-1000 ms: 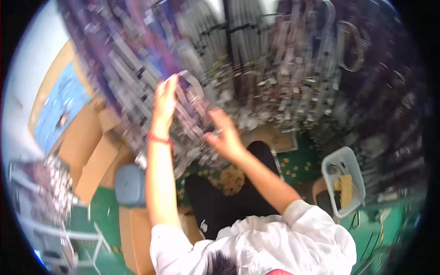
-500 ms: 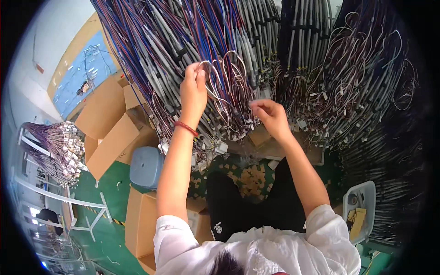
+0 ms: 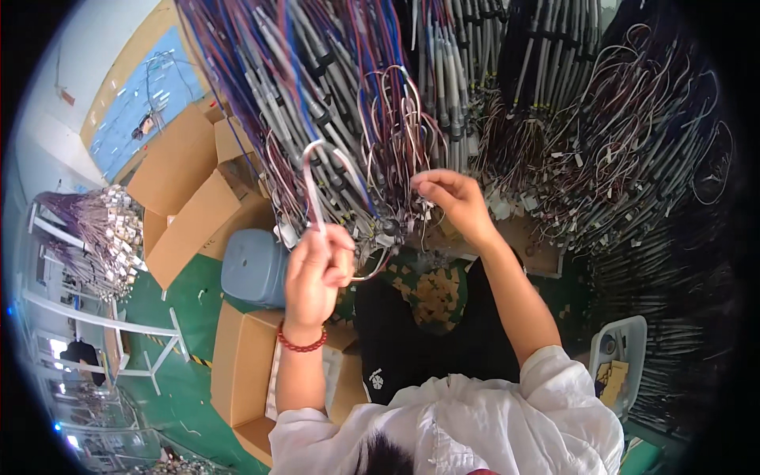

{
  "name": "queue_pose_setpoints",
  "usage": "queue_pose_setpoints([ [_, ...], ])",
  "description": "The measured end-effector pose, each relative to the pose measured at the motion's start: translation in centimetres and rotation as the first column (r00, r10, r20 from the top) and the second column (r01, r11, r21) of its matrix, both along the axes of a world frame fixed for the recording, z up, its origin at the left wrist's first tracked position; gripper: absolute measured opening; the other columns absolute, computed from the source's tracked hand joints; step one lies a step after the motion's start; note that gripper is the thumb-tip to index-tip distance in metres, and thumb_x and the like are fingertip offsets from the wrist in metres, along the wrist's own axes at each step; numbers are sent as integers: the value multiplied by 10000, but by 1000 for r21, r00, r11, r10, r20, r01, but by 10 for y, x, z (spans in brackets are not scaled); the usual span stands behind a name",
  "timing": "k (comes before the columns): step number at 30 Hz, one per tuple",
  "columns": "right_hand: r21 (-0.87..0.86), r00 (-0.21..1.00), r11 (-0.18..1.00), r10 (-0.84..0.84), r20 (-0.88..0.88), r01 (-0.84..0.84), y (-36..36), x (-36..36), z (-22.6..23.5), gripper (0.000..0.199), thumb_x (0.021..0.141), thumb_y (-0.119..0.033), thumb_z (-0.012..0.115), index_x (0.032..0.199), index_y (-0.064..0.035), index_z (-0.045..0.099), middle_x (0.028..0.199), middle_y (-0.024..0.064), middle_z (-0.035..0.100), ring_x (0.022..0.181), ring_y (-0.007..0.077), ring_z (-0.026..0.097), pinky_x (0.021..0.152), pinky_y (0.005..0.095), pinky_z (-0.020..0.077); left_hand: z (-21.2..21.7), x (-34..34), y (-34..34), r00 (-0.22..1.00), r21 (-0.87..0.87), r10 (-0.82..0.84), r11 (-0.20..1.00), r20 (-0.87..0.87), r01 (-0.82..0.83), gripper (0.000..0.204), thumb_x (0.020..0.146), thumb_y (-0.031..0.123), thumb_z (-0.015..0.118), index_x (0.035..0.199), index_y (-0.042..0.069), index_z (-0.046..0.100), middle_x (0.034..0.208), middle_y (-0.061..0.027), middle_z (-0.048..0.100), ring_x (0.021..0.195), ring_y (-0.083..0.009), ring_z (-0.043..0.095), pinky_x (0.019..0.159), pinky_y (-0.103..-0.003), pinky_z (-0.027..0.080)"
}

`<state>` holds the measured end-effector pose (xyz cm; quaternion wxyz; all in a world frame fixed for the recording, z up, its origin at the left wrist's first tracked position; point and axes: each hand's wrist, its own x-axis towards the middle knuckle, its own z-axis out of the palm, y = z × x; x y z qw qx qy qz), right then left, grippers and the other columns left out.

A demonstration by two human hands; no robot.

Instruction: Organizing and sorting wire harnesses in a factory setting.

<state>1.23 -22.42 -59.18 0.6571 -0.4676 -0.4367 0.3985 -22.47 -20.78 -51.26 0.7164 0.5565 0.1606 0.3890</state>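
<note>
No readable text or numbers, white emblem [image 3: 376, 381] on black trousers [image 3: 443, 348]

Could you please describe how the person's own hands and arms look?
The left hand and right hand wear no gloves. A red, braided-looking bracelet circles the left wrist only. The short sleeves are white, loose and a little wrinkled.

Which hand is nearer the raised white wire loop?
Left. The left hand grips the white wire loop at its lower end; the right hand is apart from it, farther right.
</note>
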Motion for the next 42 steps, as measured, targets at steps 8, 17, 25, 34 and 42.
queue_pose_setpoints([
  [8,189,995,980,-72,69,58,6,-14,27,199,897,-157,579,1001,0,643,890,9,647,827,77,570,755,224,451,-23,-4,-12,946,111,250,966,-205,-231,313,971,354,425,831,85,504,615,80,368,510,-3,305,466,-171,239],
  [17,269,872,941,50,487,-204,32,-12,138,461,926,-327,516,1220,27,516,1224,168,554,1157,220,507,988,324,380,-57,16,8,947,172,229,966,-225,-192,335,973,373,403,806,92,479,595,72,352,512,-28,297,474,-182,248],
  [25,-75,875,882,472,109,-466,-27,-61,-5,442,993,-379,311,1083,-33,570,705,3,556,566,78,415,544,218,372,-51,-19,16,967,94,186,981,-174,-172,349,967,375,418,805,74,488,596,70,336,501,-20,280,459,-183,222],
  [34,-26,903,902,430,-16,-430,-71,-65,-55,334,999,-287,350,1032,-23,553,704,5,516,653,86,489,603,229,381,-70,-10,3,963,167,156,979,-220,-120,348,983,351,383,830,64,509,597,59,367,532,-32,325,491,-184,255],
  [42,-51,910,910,414,38,-412,-81,-86,-97,321,960,-221,478,1203,-12,496,950,44,599,906,117,543,847,268,426,-41,-19,-22,972,64,152,988,-178,-142,274,966,295,448,954,47,562,622,75,373,537,-2,303,477,-166,231],
])
